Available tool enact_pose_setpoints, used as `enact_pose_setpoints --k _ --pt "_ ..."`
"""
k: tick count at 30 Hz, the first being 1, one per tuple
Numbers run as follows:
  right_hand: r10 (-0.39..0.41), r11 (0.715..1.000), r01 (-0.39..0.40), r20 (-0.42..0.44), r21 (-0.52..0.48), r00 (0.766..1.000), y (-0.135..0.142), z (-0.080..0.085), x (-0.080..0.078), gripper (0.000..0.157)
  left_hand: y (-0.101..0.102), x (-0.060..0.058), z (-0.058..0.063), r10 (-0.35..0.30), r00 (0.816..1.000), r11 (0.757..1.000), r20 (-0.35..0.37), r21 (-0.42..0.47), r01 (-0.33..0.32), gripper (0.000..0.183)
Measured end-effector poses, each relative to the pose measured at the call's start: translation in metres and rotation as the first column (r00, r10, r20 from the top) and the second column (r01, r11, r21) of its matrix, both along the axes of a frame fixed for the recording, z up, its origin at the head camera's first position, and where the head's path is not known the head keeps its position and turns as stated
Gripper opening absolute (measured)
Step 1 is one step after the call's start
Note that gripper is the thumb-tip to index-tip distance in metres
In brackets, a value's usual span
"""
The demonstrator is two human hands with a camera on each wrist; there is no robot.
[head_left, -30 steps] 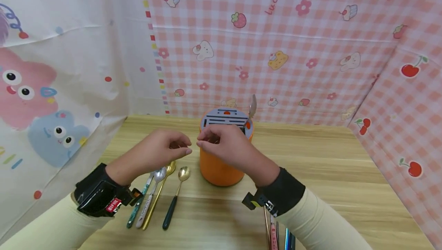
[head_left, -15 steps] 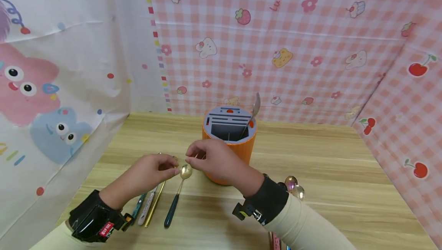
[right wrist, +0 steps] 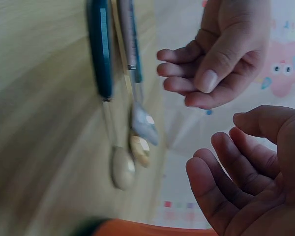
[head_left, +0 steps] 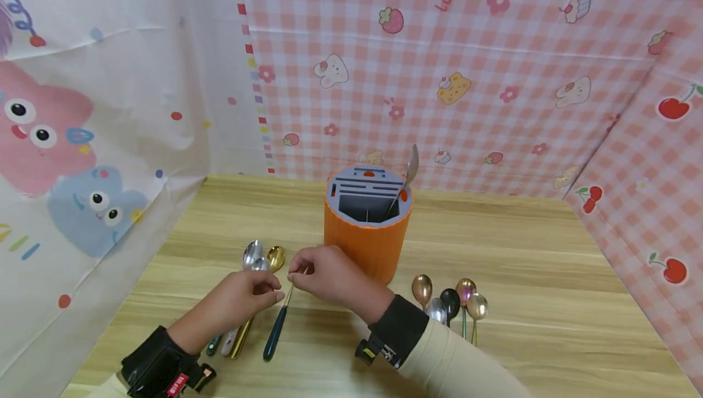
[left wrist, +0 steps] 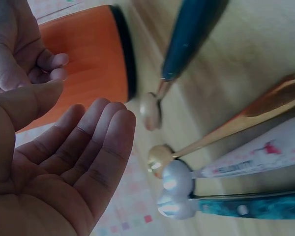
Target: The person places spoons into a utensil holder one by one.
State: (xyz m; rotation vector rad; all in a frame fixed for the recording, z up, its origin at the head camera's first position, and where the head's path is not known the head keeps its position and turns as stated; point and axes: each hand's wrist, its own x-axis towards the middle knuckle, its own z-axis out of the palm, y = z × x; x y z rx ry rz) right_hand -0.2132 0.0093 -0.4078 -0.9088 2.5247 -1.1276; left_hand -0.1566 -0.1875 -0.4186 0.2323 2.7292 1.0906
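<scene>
My left hand (head_left: 241,303) hovers over the spoons on the left, fingers loosely bent and holding nothing. Facing it, my right hand (head_left: 335,279) is also unoccupied, above the bowl end of a dark-green-handled spoon (head_left: 276,334). In the left wrist view that spoon lies apart from both hands. Beside it are a gold spoon (left wrist: 241,118), a spoon with a white patterned handle (left wrist: 255,155) and one with a teal handle (left wrist: 250,205). Just behind the right hand stands an orange utensil holder (head_left: 362,242) with a grey slotted top. One silver spoon (head_left: 412,166) leans in its large opening.
On the right side of the wooden table (head_left: 522,245) lies another group of spoons, among them a copper one (head_left: 422,288) and a black one (head_left: 450,303); the right sleeve (head_left: 456,355) covers some handles. A pink checked cloth (head_left: 467,50) hangs behind.
Both hands have come down and nearer to me, away from the orange holder's top, toward the dark-green-handled spoon. The head view has shifted slightly, and the right group's spoon bowls are now uncovered.
</scene>
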Motion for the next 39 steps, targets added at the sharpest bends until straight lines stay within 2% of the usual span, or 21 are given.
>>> enact_pose_setpoints --k 5,9,15,20,25,29,34,39 --pt "0.019 1.0 -0.019 -0.025 0.024 1.0 -0.008 -0.017 0.0 0.007 -0.004 0.003 -0.018 -0.011 1.0 1.0 -0.022 0.022 0.011 0.011" --pt "0.041 0.998 -0.039 -0.042 0.045 0.998 -0.014 -0.033 -0.003 0.01 -0.005 0.005 -0.031 -0.011 1.0 0.999 0.007 0.051 0.01 0.012" --pt "0.05 0.993 -0.048 -0.015 0.105 0.999 -0.019 -0.05 -0.004 0.011 -0.005 0.009 -0.041 -0.006 0.998 0.996 0.061 0.084 0.0 0.011" --pt "0.05 0.989 -0.044 -0.042 0.142 0.998 -0.024 -0.06 -0.004 0.011 -0.005 0.01 -0.049 -0.022 0.999 0.996 0.038 0.082 0.019 0.01" --pt "0.043 0.985 -0.027 -0.09 0.169 0.995 -0.029 -0.067 -0.004 0.011 -0.003 0.009 -0.054 -0.04 0.999 0.998 -0.004 0.046 0.04 0.008" --pt "0.033 0.984 -0.012 -0.12 0.177 0.992 -0.032 -0.069 -0.004 0.013 -0.002 0.008 -0.055 -0.033 0.999 0.999 -0.023 0.008 0.033 0.011" --pt "0.021 0.979 0.005 -0.126 0.202 0.992 -0.034 -0.073 -0.005 0.016 0.0 0.006 -0.055 -0.029 0.999 0.999 -0.016 -0.015 0.029 0.015" --pt "0.012 0.975 0.012 -0.105 0.224 0.994 -0.036 -0.074 -0.006 0.02 0.002 0.005 -0.054 -0.059 0.998 0.997 -0.029 -0.055 0.057 0.022"
